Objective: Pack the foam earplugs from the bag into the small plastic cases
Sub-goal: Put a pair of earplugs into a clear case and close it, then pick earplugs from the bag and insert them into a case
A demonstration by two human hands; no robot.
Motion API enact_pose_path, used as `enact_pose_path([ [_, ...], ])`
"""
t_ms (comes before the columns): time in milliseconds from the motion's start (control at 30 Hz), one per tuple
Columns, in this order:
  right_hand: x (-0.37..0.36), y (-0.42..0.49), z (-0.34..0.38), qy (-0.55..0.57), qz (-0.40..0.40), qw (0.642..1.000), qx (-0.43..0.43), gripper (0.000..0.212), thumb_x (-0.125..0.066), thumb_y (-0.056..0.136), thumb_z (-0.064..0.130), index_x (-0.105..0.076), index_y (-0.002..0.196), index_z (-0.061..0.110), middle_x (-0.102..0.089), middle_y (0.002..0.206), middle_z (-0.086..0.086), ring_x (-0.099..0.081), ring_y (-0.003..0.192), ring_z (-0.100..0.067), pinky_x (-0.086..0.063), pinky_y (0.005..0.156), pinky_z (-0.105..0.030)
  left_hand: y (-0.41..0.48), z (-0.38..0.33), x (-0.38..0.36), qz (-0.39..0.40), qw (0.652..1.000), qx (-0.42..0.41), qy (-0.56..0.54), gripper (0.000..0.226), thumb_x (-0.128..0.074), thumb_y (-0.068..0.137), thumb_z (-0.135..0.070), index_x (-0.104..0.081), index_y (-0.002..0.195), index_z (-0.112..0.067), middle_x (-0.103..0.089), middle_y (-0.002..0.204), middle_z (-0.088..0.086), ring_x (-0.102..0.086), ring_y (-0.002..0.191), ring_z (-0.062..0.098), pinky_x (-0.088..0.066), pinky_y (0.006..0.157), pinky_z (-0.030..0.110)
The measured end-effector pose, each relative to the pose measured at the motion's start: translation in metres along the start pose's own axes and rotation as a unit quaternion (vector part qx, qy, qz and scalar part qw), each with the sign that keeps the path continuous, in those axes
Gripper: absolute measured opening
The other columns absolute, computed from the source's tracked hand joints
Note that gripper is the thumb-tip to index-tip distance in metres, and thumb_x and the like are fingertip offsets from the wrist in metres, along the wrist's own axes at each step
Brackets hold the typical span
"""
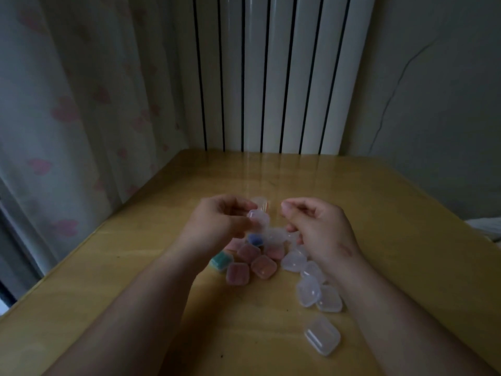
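Observation:
My left hand [219, 218] holds a small clear plastic case [259, 217] between curled fingers above the table. My right hand [320, 226] hovers just to its right with fingers curled; whether it pinches anything I cannot tell. Below the hands lies a cluster of filled cases: pink ones [238, 273], an orange one [263, 266], a green one [221, 261] and a blue one [254, 239]. Several empty clear cases [309, 290] trail toward me on the right, one [322, 335] lying apart nearest me. No bag is visible.
The wooden table [135, 267] fills the lower view. A white radiator [271, 77] stands behind its far edge, a flowered curtain [81, 104] hangs on the left, and a grey wall is on the right.

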State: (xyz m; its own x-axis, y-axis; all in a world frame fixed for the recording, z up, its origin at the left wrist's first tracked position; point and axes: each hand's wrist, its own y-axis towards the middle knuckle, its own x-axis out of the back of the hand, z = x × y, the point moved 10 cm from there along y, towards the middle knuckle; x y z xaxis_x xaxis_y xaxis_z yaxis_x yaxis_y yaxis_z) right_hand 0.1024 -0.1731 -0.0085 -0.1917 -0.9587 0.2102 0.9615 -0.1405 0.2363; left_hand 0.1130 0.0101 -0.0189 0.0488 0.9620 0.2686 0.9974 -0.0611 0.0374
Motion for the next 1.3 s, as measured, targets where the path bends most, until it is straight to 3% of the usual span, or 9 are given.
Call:
enact_pose_path([
  [100,0.006,0.001,-0.002,-0.016,-0.017,1.0,0.004,0.007,-0.065,0.09,0.03,-0.068,0.084,0.03,-0.073,0.084,0.004,-0.065,0.073,-0.008,-0.049,0.064,-0.026,0.001,0.007,0.003,0.018,0.996,0.039,0.075,0.02,-0.068,0.081,0.0,-0.074,0.094,-0.015,-0.073,0.092,0.007,-0.068,0.083,0.021,-0.059,0.075,0.031],
  [267,-0.001,0.003,-0.004,-0.074,-0.001,0.997,0.023,0.011,-0.066,0.089,0.024,-0.069,0.08,0.03,-0.07,0.08,0.008,-0.064,0.076,-0.007,-0.051,0.068,-0.024,0.004,0.016,-0.001,0.039,0.978,0.056,0.196,0.027,-0.079,0.075,-0.007,-0.075,0.099,-0.019,-0.071,0.086,0.0,-0.06,0.066,0.002,-0.043,0.043,0.008],
  [500,-0.004,0.013,-0.011,-0.129,0.02,0.991,0.03,0.014,-0.066,0.088,0.017,-0.07,0.084,0.029,-0.069,0.085,0.014,-0.063,0.083,-0.004,-0.044,0.068,-0.016,0.015,0.006,0.023,-0.102,0.971,-0.022,0.214,0.026,-0.062,0.089,-0.007,-0.068,0.1,-0.03,-0.065,0.092,-0.011,-0.06,0.083,0.003,-0.054,0.066,0.02],
  [667,-0.02,0.031,-0.009,-0.216,0.095,0.972,0.018,0.018,-0.061,0.091,0.012,-0.073,0.1,0.021,-0.065,0.092,0.011,-0.06,0.092,-0.006,-0.04,0.068,-0.009,0.02,0.003,0.045,-0.186,0.941,-0.061,0.275,0.035,-0.078,0.079,-0.018,-0.066,0.109,-0.03,-0.055,0.089,-0.018,-0.06,0.09,0.013,-0.058,0.075,0.04],
  [867,-0.05,0.054,-0.019,-0.275,0.14,0.951,-0.006,0.024,-0.052,0.094,0.01,-0.071,0.104,0.021,-0.071,0.106,0.0,-0.061,0.103,-0.014,-0.043,0.082,-0.024,0.029,0.013,0.053,-0.19,0.932,-0.053,0.304,0.027,-0.067,0.086,-0.015,-0.068,0.112,-0.023,-0.065,0.11,-0.001,-0.055,0.104,0.02,-0.052,0.089,0.042],
  [1000,-0.071,0.063,-0.023,-0.33,0.157,0.931,0.01,0.021,-0.052,0.094,0.015,-0.073,0.091,0.02,-0.07,0.094,0.0,-0.063,0.09,-0.019,-0.05,0.076,-0.03,0.033,0.011,0.039,-0.161,0.912,-0.083,0.369,0.025,-0.061,0.09,-0.028,-0.067,0.114,-0.026,-0.06,0.115,-0.001,-0.046,0.107,0.018,-0.041,0.091,0.033],
  [1100,-0.084,0.065,-0.019,-0.372,0.159,0.914,0.036,0.027,-0.053,0.089,0.015,-0.06,0.064,0.022,-0.061,0.07,0.002,-0.059,0.073,-0.02,-0.042,0.058,-0.026,0.036,0.014,0.034,-0.153,0.905,-0.083,0.388,0.024,-0.058,0.092,-0.032,-0.067,0.113,-0.028,-0.058,0.113,-0.003,-0.043,0.105,0.015,-0.038,0.088,0.032],
  [1233,-0.092,0.075,-0.003,-0.359,0.111,0.925,0.058,0.021,-0.058,0.086,0.005,-0.071,0.085,0.021,-0.065,0.085,0.002,-0.058,0.08,-0.015,-0.041,0.067,-0.021,0.042,0.025,0.037,-0.165,0.913,-0.074,0.366,0.017,-0.061,0.089,-0.032,-0.071,0.102,-0.026,-0.065,0.103,-0.001,-0.054,0.1,0.019,-0.046,0.083,0.033],
  [1300,-0.105,0.077,0.0,-0.32,0.136,0.936,0.061,0.026,-0.061,0.083,0.004,-0.071,0.075,0.026,-0.067,0.084,0.005,-0.062,0.082,-0.013,-0.046,0.068,-0.022,0.043,0.025,0.039,-0.172,0.916,-0.075,0.354,0.009,-0.063,0.086,-0.026,-0.07,0.092,-0.025,-0.067,0.096,0.0,-0.058,0.094,0.02,-0.05,0.079,0.034],
])
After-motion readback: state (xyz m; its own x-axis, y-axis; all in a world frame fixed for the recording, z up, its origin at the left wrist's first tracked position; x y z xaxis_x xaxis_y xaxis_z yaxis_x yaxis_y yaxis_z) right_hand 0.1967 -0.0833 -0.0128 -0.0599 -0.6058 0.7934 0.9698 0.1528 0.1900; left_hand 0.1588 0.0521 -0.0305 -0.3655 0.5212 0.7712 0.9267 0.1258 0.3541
